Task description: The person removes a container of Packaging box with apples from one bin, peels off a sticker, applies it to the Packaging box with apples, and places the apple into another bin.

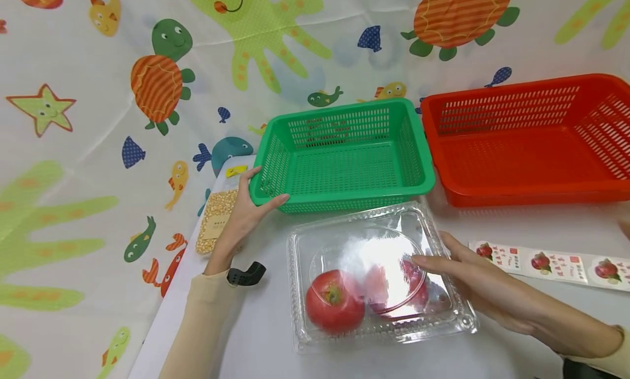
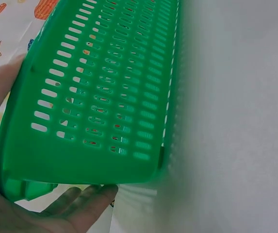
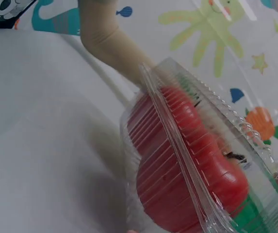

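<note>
My left hand (image 1: 244,208) grips the left front corner of a green plastic basket (image 1: 339,197). In the left wrist view, the fingertips (image 2: 107,191) reach along the end wall of that basket, with the thumb at its rim. My right hand (image 1: 484,280) holds a clear plastic clamshell box (image 1: 300,258) by its right side, thumb on top of the lid and the other fingers mostly hidden behind it. Two red apples are inside: the left apple (image 1: 334,308) shows its stem hollow, while glare covers much of the right apple (image 1: 394,299). The lid lies over them.
A red basket (image 1: 531,196) stands right of the green one. A strip of apple-printed labels (image 1: 551,265) lies on the white table (image 1: 261,324) at the right. A bag of yellow kernels (image 1: 216,212) lies beyond my left wrist. A cloth with sea-animal prints (image 1: 98,204) hangs behind.
</note>
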`<state>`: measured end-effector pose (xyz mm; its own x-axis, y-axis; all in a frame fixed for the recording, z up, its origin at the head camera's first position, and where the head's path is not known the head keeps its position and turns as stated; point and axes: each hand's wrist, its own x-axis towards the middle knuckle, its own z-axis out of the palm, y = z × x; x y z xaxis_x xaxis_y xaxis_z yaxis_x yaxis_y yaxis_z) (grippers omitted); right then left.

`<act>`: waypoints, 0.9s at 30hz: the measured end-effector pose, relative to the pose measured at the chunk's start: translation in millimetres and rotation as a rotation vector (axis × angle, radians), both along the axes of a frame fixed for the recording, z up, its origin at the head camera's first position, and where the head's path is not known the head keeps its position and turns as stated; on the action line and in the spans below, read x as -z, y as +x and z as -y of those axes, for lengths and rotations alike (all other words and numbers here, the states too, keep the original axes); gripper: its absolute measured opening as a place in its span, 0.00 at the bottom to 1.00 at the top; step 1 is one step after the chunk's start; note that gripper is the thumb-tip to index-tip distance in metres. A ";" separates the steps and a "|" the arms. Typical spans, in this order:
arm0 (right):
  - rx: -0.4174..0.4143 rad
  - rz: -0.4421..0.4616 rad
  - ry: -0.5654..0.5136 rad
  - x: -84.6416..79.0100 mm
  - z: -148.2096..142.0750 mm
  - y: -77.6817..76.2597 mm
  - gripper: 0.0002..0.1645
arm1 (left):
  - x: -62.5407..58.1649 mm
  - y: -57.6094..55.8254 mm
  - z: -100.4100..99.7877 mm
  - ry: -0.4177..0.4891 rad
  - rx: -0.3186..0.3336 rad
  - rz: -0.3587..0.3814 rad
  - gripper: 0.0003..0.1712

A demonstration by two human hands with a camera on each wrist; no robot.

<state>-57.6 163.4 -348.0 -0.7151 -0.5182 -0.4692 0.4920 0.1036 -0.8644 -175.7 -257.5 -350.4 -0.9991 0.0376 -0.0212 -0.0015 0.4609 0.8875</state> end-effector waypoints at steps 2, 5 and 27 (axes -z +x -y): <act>0.011 0.025 0.025 3.5 1.3 0.1 0.61 | -0.5 0.5 -0.5 -0.005 0.000 0.002 0.56; 0.037 0.045 0.051 7.2 4.9 -1.9 0.64 | -0.7 1.5 -0.5 -0.010 -0.004 0.006 0.56; -0.039 -0.075 0.164 15.4 -9.1 -21.1 0.57 | -0.1 0.2 1.0 -0.017 -0.002 0.004 0.56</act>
<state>-78.8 172.5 -363.3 -0.7322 -0.4665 -0.4963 0.4201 0.2641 -0.8682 -175.5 -258.4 -350.3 -0.9990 0.0354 -0.0254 -0.0055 0.4758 0.8795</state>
